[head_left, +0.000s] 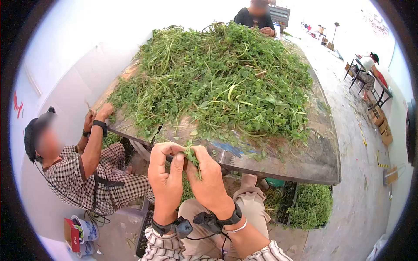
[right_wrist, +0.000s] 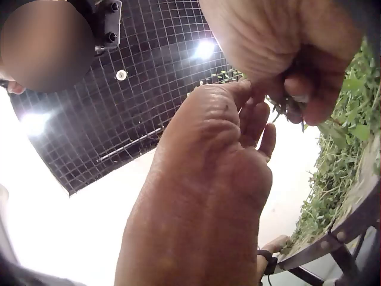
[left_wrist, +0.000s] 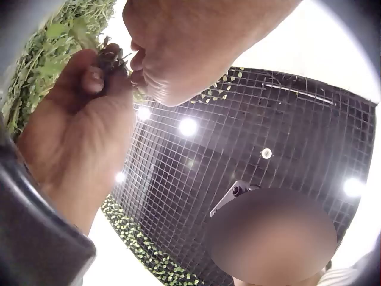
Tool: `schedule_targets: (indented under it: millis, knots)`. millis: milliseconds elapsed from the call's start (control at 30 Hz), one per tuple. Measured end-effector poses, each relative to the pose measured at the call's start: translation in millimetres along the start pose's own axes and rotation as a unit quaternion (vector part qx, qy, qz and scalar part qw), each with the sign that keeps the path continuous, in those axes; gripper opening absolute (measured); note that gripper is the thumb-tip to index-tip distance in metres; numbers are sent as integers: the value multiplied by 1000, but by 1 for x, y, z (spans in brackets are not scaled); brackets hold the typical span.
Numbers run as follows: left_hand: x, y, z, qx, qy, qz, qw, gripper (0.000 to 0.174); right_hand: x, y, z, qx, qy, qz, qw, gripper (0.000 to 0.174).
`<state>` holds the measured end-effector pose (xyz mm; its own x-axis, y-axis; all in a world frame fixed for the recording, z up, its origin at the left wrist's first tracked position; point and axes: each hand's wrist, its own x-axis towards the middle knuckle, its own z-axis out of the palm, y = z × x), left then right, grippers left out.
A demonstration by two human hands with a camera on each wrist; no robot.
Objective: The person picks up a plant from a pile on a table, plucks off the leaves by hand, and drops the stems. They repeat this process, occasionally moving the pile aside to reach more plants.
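Note:
A small bunch of leafy green sprigs [head_left: 193,162] is held up in front of the table's near edge. My right hand [head_left: 208,174] grips it, and its thumb lies against the dark stems [right_wrist: 290,110] in the right wrist view. From the other side comes my left hand [head_left: 166,172], index finger bent and thumb raised, their tips pinching at the top of the bunch. In the left wrist view the left palm [left_wrist: 184,53] hides part of its own fingers. Beyond both hands lies a large heap of leafy stems [head_left: 217,82].
The heap covers much of a worn table [head_left: 300,163]. At the left, a person in a checked shirt [head_left: 65,174] handles stems at the table edge; another person [head_left: 257,19] sits across. Trays of greens [head_left: 311,204] stand below right, and a white-and-blue bucket [head_left: 88,230] lower left.

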<state>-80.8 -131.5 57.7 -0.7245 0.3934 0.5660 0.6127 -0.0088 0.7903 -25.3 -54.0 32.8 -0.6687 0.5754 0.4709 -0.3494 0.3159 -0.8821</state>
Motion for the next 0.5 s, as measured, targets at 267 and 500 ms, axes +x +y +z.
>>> schedule_targets:
  millis: [267,500]
  knots:
    - [-3,-3,0,-110,-12,-58,992,8,-1,-2,-3,17,-18,77,997,16]
    - [-2,-2,-3,-147,39,-60,987,8,-2,-5,2,141,-58,104,983,25]
